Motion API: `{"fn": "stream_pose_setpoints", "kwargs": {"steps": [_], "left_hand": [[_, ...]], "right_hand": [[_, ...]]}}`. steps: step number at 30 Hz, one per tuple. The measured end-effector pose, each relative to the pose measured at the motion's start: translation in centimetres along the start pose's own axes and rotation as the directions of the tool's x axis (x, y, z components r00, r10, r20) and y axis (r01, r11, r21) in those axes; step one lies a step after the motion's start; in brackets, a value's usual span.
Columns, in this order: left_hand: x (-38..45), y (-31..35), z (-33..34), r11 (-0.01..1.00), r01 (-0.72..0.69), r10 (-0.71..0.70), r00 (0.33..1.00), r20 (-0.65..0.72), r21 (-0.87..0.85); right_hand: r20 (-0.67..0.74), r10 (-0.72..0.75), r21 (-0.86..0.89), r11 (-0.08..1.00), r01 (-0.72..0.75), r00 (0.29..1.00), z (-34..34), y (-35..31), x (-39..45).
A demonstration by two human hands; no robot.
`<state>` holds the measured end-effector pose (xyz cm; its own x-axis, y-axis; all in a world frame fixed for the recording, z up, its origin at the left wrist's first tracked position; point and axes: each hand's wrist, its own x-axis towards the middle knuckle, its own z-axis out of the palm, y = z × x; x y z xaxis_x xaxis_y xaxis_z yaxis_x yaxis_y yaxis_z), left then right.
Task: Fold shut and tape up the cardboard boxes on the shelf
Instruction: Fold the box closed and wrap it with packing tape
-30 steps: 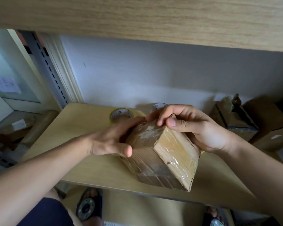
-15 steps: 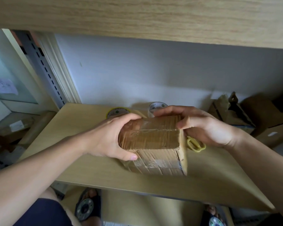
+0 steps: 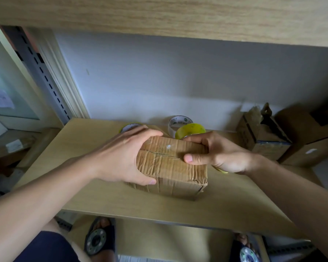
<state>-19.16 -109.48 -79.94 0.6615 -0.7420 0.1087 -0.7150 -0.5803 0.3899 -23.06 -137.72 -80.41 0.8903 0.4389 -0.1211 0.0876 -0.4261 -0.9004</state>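
Note:
A small crumpled cardboard box (image 3: pixel 175 167) sits on the wooden shelf (image 3: pixel 87 148), its top flaps closed along a middle seam. My left hand (image 3: pixel 127 159) grips its left end, fingers over the far edge and thumb on the near side. My right hand (image 3: pixel 216 154) holds the right end, thumb lying on the top near the seam, fingers curled over the far edge. Behind the box stand a yellow tape roll (image 3: pixel 190 129), a clear tape roll (image 3: pixel 179 121) and another roll (image 3: pixel 130 126) partly hidden by my left hand.
Two more cardboard boxes stand at the back right: an open one (image 3: pixel 261 137) with raised flaps and a larger one (image 3: pixel 309 140). A yellow object (image 3: pixel 222 170) peeks out under my right palm. An upper shelf board (image 3: pixel 159 14) hangs overhead. My sandalled feet show below the shelf edge.
The box has been turned and set down flat, its seamed top now facing up. Both hands stayed on its ends. The yellow tape roll is now visible behind it.

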Motion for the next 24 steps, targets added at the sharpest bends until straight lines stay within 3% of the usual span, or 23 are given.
{"fn": "stream_pose_setpoints", "kwargs": {"steps": [5,8,10,14,19,24], "left_hand": [[-0.5,-2.1,0.1,0.964,0.084,-0.063,0.994,0.088,-0.251],[-1.1,-3.3,0.6,0.838,0.205,-0.149,0.977,0.149,-0.506],[-1.4,-4.0,0.9,0.775,0.23,-0.156,0.972,0.175,-0.588],[-1.5,-4.7,1.6,0.757,0.234,-0.148,0.971,0.19,-0.61],[-1.4,-4.6,3.1,0.714,0.281,-0.239,0.959,0.154,-0.641],[-1.2,-4.5,3.3,0.788,0.166,-0.095,0.984,0.15,-0.593]], "right_hand": [[-0.007,0.007,0.025,1.0,-0.007,1.0,-0.1,1.0,0.0],[0.007,0.015,-0.017,1.0,-0.015,1.0,-0.3,0.7,-0.1],[-0.003,0.018,-0.049,0.999,-0.018,1.0,-0.4,0.5,0.0],[0.022,0.04,-0.177,0.984,-0.035,0.999,-0.4,-0.3,0.2],[0.078,0.065,-0.352,0.936,-0.033,0.995,0.2,-1.8,0.7],[0.164,0.095,-0.382,0.924,-0.025,0.982,0.6,-2.4,1.9]]}}
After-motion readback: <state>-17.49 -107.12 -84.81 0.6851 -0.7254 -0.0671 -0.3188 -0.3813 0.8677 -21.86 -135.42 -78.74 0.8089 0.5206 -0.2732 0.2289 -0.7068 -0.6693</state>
